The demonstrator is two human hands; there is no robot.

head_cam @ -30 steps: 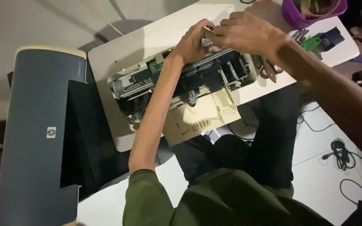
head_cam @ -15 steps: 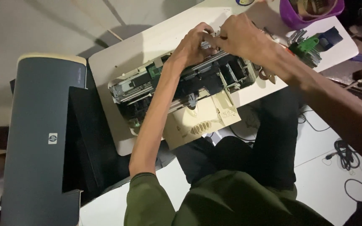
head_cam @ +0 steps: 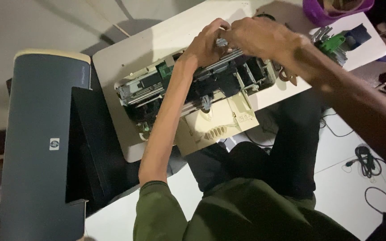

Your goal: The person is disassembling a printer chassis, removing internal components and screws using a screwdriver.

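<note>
Opened-up cream plastic printer chassis with exposed metal rails (head_cam: 193, 96) sits on the white table (head_cam: 166, 33), its loose cream paper tray (head_cam: 220, 122) hanging over the table's near edge. Both hands meet at the chassis's far edge. Left hand (head_cam: 206, 42) is curled around a small grey metal part (head_cam: 222, 42) on the top rail. Right hand (head_cam: 258, 38) closes in just beside it, fingers pinching toward the same part; exact grip is hidden behind the knuckles, cannot tell how firmly.

Step in hand, by my read: working a small fitting at the rail's upper end, teardown or refit, can't say which. The next move would call for a steady chassis and a fine two-finger hold, since the part is tiny and partly hidden.

Left of the chassis: a dark blue-grey printer cover with a cream top edge (head_cam: 41, 143). Right of it: a green-and-grey plastic assembly (head_cam: 333, 44) and a purple bowl (head_cam: 336, 9). Black cables (head_cam: 367, 160) lie on the floor right of the chassis.
</note>
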